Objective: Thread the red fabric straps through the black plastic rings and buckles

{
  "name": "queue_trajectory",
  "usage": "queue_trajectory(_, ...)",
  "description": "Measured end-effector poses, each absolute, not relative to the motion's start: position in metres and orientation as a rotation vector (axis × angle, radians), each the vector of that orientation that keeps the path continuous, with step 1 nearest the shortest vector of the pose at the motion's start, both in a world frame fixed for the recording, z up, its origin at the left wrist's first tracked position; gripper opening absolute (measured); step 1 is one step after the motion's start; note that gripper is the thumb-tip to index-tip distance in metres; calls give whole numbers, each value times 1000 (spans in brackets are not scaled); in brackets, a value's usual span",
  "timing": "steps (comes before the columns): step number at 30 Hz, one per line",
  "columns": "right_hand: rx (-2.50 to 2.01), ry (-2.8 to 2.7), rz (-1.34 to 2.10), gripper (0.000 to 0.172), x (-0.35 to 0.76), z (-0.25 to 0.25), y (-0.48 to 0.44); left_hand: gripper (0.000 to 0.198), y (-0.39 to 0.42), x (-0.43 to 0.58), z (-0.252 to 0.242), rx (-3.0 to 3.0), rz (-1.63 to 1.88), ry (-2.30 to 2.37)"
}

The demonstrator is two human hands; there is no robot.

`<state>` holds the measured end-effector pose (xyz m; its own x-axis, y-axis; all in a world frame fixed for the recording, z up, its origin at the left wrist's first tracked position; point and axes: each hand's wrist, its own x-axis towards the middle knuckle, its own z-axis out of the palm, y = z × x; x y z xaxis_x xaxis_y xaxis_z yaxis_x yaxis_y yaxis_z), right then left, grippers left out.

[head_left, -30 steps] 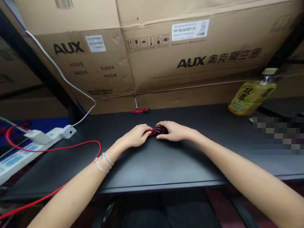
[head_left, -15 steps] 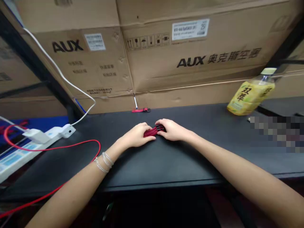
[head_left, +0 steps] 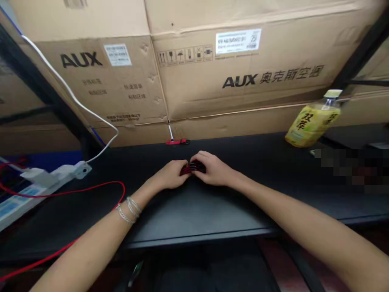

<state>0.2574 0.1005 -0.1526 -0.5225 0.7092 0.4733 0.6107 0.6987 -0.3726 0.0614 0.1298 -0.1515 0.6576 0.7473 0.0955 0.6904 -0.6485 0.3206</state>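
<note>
A small bundle of red and black straps is held between my two hands, low over the black tabletop. My left hand grips its left end between thumb and fingers. From the other side my right hand closes around the right end, where the bundle looks darker. Much of the bundle is hidden by my fingers, so I cannot tell how its pieces are fastened. Behind my hands, a single red strap with a black end lies by the table's back edge.
Large cardboard boxes line the back. A yellow-labelled bottle leans at the right rear. On the left are a white power strip, a white cable and a red cable passing by my left forearm.
My right hand has come closer to my left, covering more of the strap bundle between them. The view has shifted slightly.
</note>
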Motion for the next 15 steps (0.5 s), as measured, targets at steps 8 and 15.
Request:
queue_trajectory(8, -957, -2323, 271, 21, 260, -153, 101, 21, 124, 70, -149, 2548, 165, 1162)
queue_trajectory(15, -983, -2337, 327, 25, 263, -158, 108, 32, 125, 74, -153, 2630, 32, 1249)
